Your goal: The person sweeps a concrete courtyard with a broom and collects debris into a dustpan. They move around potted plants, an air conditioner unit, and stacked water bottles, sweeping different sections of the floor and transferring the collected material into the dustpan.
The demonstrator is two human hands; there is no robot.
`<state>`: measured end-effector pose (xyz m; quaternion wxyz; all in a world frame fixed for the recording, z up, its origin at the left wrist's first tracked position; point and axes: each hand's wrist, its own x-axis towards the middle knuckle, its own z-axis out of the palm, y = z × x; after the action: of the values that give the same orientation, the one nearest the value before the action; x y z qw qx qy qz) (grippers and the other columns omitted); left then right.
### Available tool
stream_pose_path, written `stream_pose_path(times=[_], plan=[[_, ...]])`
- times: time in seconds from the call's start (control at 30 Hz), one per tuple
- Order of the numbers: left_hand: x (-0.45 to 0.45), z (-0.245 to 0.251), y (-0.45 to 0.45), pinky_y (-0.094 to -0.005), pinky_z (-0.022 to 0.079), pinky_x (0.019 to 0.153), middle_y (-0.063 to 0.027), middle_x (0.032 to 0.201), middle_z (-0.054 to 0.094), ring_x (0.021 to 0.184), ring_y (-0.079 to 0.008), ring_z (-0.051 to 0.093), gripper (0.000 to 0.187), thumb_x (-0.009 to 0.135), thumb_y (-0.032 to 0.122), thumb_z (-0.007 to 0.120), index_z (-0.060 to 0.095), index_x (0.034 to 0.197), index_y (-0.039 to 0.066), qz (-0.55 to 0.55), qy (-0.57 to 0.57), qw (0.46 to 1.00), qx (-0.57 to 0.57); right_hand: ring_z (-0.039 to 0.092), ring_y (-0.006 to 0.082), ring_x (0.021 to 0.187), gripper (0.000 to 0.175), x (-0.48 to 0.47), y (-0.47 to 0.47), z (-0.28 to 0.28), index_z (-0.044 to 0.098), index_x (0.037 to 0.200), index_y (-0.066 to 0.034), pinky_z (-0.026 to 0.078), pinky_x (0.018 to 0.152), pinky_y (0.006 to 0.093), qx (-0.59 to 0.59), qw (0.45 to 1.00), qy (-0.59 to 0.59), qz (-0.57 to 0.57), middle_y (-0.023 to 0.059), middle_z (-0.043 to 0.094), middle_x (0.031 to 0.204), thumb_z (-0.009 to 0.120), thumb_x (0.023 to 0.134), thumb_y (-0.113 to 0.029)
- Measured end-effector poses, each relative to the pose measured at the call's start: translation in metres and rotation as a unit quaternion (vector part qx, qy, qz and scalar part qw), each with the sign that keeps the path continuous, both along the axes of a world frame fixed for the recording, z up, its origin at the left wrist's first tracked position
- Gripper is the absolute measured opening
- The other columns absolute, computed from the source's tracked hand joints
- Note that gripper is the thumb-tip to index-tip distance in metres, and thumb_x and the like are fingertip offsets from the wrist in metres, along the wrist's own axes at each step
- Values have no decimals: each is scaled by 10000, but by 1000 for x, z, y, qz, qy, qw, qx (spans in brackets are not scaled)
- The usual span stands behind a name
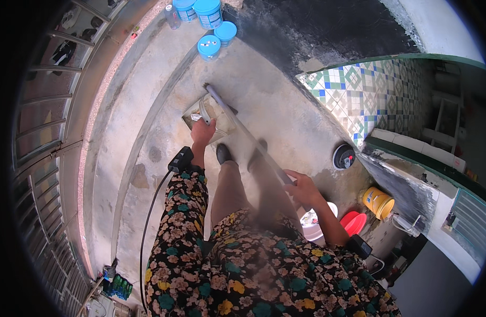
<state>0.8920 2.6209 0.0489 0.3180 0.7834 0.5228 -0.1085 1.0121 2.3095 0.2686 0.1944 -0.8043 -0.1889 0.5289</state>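
Observation:
My left hand (203,131) is closed around the pale curved handle (205,111) of a dustpan. The cream dustpan (224,126) rests on the concrete floor just ahead of my feet, with a crumpled whitish scrap (196,117) near its left side. My right hand (304,189) grips the upper part of a long grey broom handle (262,148), which slants away to the upper left. At its far end the broom head (219,97) lies along the dustpan's far side, and dark bristles show at the tip. Most of the bristles are hidden.
Several blue lidded buckets (209,46) stand ahead by a clear bottle (172,16). To my right are a round black-topped container (344,157), a yellow bucket (378,203), a red basin (353,224) and a white basin (327,214). A metal gate (74,115) runs along the left.

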Motion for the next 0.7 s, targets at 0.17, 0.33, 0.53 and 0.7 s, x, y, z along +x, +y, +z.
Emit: stream_pose_path(times=[0.17, 0.33, 0.53, 0.7], plan=[[-41, 23, -10, -463, 473, 719, -251, 852, 617, 845, -390, 601, 564, 754, 507, 570, 604, 884, -41, 28, -16, 999, -35, 548, 110, 447, 583, 60, -61, 66, 413, 1290, -26, 463, 434, 282, 0, 999, 18, -50, 88, 565, 604, 559, 727, -65], [-90, 51, -46, -447, 474, 727, -248, 853, 617, 849, -384, 599, 550, 755, 495, 567, 598, 891, -37, 59, 2, 998, -24, 553, 152, 445, 582, 99, -72, 26, 401, 1287, -4, 462, 413, 303, -45, 996, -76, 1, 117, 571, 618, 539, 723, -31], [-133, 44, -117, -457, 469, 721, -234, 850, 619, 842, -383, 595, 529, 752, 480, 576, 592, 901, -27, 74, 38, 996, -26, 602, 272, 588, 576, 24, -137, -43, 410, 1268, -6, 492, 541, 366, -4, 996, -83, 30, 190, 602, 746, 548, 713, -77], [-151, 12, -168, -462, 468, 707, -244, 830, 613, 830, -391, 591, 536, 752, 484, 579, 594, 879, -37, 122, 12, 992, -21, 597, 322, 682, 612, -60, -157, -29, 387, 1280, -26, 480, 623, 380, 73, 992, 4, 100, 193, 607, 767, 573, 702, -105]])
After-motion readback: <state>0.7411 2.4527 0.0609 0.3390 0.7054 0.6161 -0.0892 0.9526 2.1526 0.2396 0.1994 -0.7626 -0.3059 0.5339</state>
